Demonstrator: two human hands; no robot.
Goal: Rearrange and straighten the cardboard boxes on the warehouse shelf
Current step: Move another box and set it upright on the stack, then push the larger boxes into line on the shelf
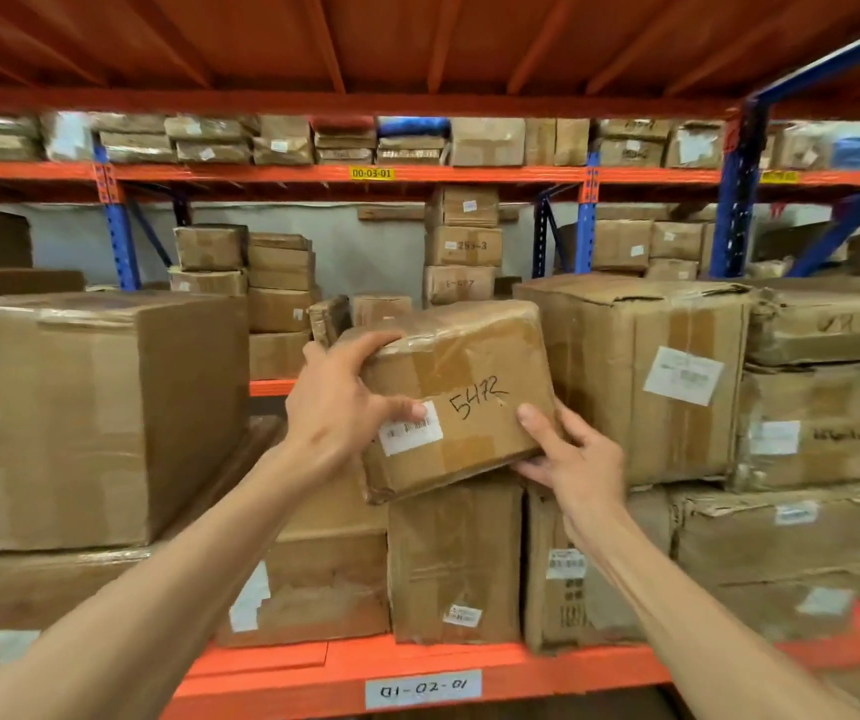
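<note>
A small taped cardboard box point(469, 376) marked "5472" with a white barcode label is held tilted, above the lower boxes in the middle of the shelf. My left hand point(337, 402) grips its upper left corner and left side, thumb on the label. My right hand point(568, 459) holds its lower right corner from below. Its bottom edge sits just over a taller box point(454, 558) standing on the orange shelf point(417, 662).
A large box point(90, 407) stands at the left on a flat box. A big worn box point(635, 376) is at the right, with crushed boxes point(822, 423) beyond it. More stacked boxes point(461, 246) fill the rack behind. A blue upright point(734, 200) stands at right.
</note>
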